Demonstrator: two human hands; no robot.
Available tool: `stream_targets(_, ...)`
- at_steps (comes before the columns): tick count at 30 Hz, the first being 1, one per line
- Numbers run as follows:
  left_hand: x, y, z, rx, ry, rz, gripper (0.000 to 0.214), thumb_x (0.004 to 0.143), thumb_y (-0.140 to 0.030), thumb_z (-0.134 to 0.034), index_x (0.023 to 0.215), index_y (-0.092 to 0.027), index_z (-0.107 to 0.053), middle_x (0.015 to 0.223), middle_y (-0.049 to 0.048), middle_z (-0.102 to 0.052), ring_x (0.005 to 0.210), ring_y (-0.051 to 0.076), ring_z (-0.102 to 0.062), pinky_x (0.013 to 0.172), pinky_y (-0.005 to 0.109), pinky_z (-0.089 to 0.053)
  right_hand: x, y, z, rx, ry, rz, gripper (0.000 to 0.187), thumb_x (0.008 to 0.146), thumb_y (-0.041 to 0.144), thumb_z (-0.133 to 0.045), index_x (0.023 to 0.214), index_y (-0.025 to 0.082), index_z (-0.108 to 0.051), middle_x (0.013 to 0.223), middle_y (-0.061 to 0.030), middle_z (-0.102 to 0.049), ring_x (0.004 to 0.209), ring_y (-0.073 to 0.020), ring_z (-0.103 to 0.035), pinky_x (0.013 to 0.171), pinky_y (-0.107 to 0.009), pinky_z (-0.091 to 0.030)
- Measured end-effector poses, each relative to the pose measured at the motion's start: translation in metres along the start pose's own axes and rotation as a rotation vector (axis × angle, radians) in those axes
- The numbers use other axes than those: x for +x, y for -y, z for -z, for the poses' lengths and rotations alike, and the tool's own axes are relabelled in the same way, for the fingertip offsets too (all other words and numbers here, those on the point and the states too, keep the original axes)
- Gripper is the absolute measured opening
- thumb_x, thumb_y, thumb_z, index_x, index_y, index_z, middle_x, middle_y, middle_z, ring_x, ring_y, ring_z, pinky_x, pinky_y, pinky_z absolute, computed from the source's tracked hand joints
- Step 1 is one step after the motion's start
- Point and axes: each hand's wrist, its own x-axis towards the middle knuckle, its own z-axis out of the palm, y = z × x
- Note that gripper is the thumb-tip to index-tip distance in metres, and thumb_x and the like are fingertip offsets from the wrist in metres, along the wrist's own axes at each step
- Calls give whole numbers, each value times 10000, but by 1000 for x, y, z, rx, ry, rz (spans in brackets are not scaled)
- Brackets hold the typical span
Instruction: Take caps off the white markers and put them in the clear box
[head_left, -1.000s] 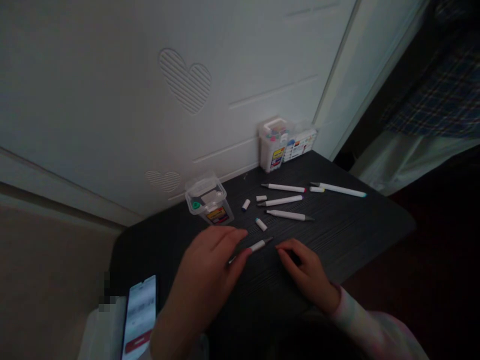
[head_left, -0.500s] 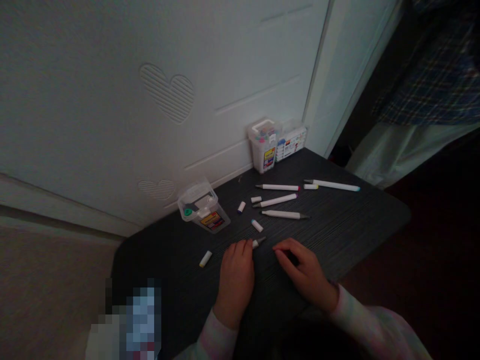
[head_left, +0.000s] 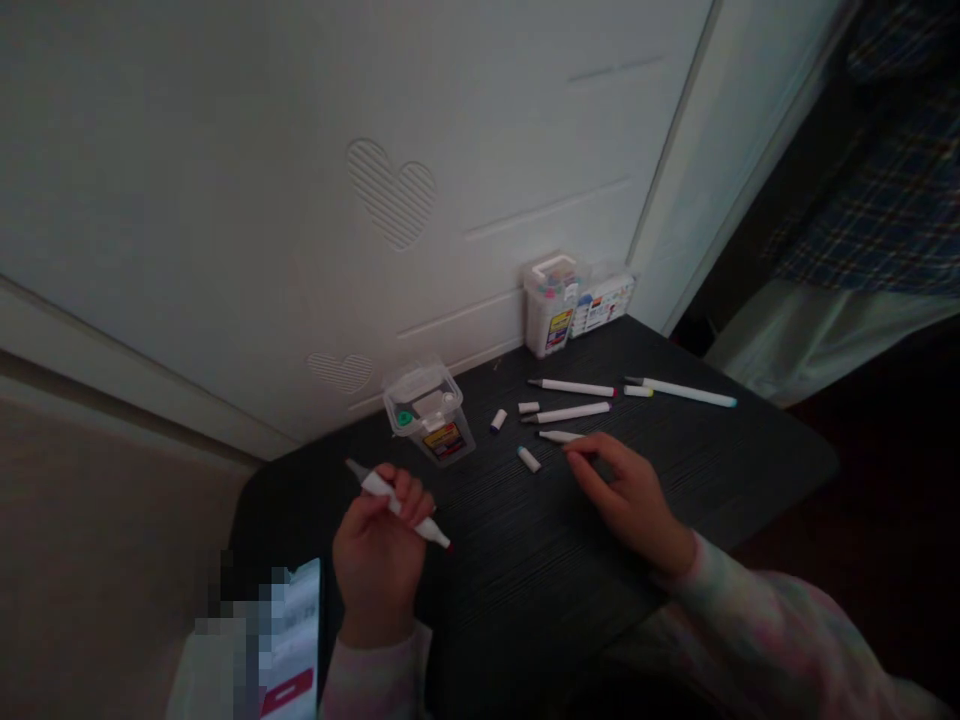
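Note:
My left hand (head_left: 384, 545) is raised over the table with its fingers wrapped round an uncapped white marker (head_left: 405, 512). The marker's grey tip points to the upper left and its dark red end to the lower right. My right hand (head_left: 630, 505) has thumb and forefinger brought together beside another white double-tipped marker (head_left: 556, 436), covering its right part. Whether the fingertips grip that marker is unclear. Left of them lies a blue-ended cap (head_left: 529, 459). Farther back are a purple-ended marker (head_left: 574, 412), a red-ended marker (head_left: 581, 387) and a blue-ended marker (head_left: 690, 392).
A clear lidded box (head_left: 439, 425), open, stands at the table's back edge by the white panel. Behind to the right are a filled marker box (head_left: 551, 310) and a white package (head_left: 604, 305). A phone (head_left: 296, 640) lies at left. Someone in a plaid shirt (head_left: 877, 210) stands at right.
My left hand has lifted the marker off the table and moved left, turning palm up. My right hand has reached forward to the double-tipped marker. The view has shifted slightly.

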Motion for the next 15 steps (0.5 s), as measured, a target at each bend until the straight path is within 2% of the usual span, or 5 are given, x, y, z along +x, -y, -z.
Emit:
stream_targets(2,3,3,5,-137,-17,58,61,622,-95,-496,631,-146,-464,517,-60,-343,426,31,-352,417,141,-302,14,1,-4,-132,124,6,154,819,253,-451,886,173,-565,819,-54,-626,722,-166,-580,654,-283,-445)
stream_targets(5,4,11,10,-252,-38,146,156,692,-117,-480,578,-157,-382,484,-74,-273,386,25,-316,379,131,-264,25,1,-21,-390,396,-1,228,813,289,-459,979,169,-559,857,-80,-633,705,-197,-598,613,-296,-434)
stream_targets(8,3,16,14,-359,-49,180,213,748,-129,-452,568,-166,-343,466,-84,-231,362,23,-292,361,128,-243,25,-1,-40,-522,520,29,227,809,269,-460,977,156,-562,855,-103,-621,703,-210,-602,597,-292,-423)
stream_targets(12,3,18,17,-459,-57,181,236,787,-158,-419,571,-171,-323,460,-88,-200,353,23,-275,358,124,-231,26,0,-55,-485,549,14,211,817,224,-432,961,135,-558,889,-120,-610,744,-219,-598,642,-311,-428)
stream_targets(15,2,18,19,-463,-32,199,228,776,-165,-428,574,-170,-325,458,-85,-198,355,27,-259,356,125,-218,28,4,-60,-190,625,-14,212,821,255,-445,979,159,-548,904,-81,-619,776,-193,-590,690,-306,-436)
